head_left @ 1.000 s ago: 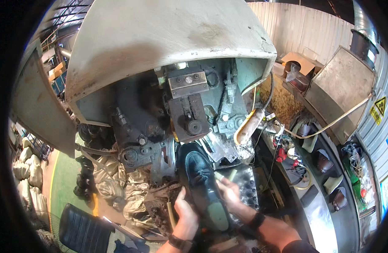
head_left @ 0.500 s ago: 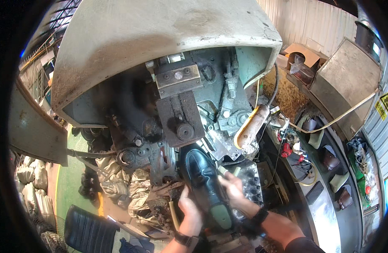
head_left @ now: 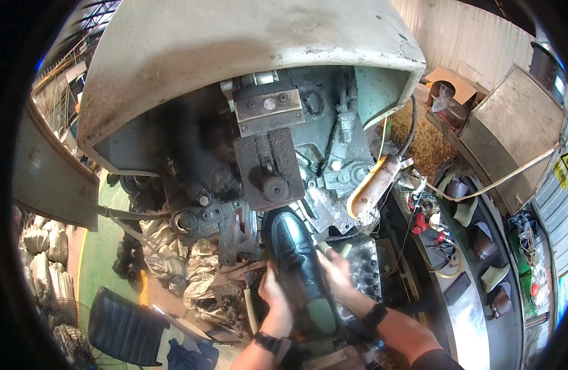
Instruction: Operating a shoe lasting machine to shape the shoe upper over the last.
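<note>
A black leather shoe (head_left: 290,246) is held lengthwise between my two hands, its toe pointing away from me beneath the dark block (head_left: 268,169) of a large machine. At its near end the greenish top of a shoe last (head_left: 321,316) shows in the opening. My left hand (head_left: 275,290) is closed against the shoe's left side, its fingers partly hidden underneath. Along the right side my right hand (head_left: 337,276) grips it, fingers partly out of sight. Two pale rod-like pieces (head_left: 345,250) stick up just beyond my right fingers.
A big pale hood (head_left: 247,37) arches over the machine. A worn yellowish lamp-like part (head_left: 373,185) hangs on a cable at the right. Farther right, a curved rack (head_left: 481,246) bears several shoe parts. A black padded seat (head_left: 127,327) stands at the lower left, near pale sacks (head_left: 49,271).
The whole view has shifted slightly. Both hands keep hold of the shoe, which stays under the block with little visible movement.
</note>
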A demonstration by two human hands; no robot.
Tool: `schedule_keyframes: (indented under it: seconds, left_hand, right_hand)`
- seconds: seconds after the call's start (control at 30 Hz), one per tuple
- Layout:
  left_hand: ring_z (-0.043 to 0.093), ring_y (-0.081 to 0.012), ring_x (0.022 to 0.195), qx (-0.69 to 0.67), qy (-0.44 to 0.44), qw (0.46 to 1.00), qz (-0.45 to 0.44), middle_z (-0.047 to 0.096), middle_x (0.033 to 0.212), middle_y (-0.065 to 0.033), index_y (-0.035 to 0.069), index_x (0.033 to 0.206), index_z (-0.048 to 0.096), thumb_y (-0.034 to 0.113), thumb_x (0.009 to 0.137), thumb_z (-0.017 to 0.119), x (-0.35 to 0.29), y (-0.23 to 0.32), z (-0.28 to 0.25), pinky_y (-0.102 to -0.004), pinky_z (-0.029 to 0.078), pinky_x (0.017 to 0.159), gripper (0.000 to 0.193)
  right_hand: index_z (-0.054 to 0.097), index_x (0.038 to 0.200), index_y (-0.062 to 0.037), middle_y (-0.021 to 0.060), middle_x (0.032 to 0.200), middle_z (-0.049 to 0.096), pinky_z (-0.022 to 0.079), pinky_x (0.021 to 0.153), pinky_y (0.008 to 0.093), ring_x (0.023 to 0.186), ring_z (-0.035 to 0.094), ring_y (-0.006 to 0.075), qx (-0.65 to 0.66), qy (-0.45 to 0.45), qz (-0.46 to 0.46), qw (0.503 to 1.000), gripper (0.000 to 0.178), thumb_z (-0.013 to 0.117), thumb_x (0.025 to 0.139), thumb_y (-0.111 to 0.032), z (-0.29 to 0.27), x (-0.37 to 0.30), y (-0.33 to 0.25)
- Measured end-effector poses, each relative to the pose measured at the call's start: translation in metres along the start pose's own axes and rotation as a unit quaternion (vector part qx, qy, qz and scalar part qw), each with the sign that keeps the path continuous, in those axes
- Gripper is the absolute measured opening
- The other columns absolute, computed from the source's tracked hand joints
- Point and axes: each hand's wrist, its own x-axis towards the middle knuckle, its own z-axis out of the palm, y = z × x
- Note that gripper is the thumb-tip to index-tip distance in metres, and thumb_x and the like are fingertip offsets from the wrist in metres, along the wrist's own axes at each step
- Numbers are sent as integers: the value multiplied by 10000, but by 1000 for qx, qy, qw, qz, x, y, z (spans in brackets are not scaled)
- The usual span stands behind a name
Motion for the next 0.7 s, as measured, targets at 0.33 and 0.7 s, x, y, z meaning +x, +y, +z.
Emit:
schedule_keyframes:
  seconds: [0.33, 0.7]
  left_hand:
    - [668, -242, 836, -46, -59, 992, -106, 695, 1021, -127, -33, 1147, 659, 332, 1036, 536, 3, 6, -6, -369, 555, 743, 401]
    - [509, -243, 1255, 408, 60, 831, 374, 509, 1391, -153, -30, 1403, 438, 199, 1017, 523, 98, 40, -221, -364, 389, 1086, 456]
  right_hand:
    - [542, 1312, 39, 77, 1046, 694, 543, 743, 263, 877, 666, 129, -29, 6, -3, 1000, 442, 681, 970, -204, 12, -17, -9]
    - [73, 1593, -57, 218, 1479, 440, 386, 1096, 394, 1330, 458, 278, -233, -102, -72, 964, 782, 582, 1014, -191, -20, -93, -51]
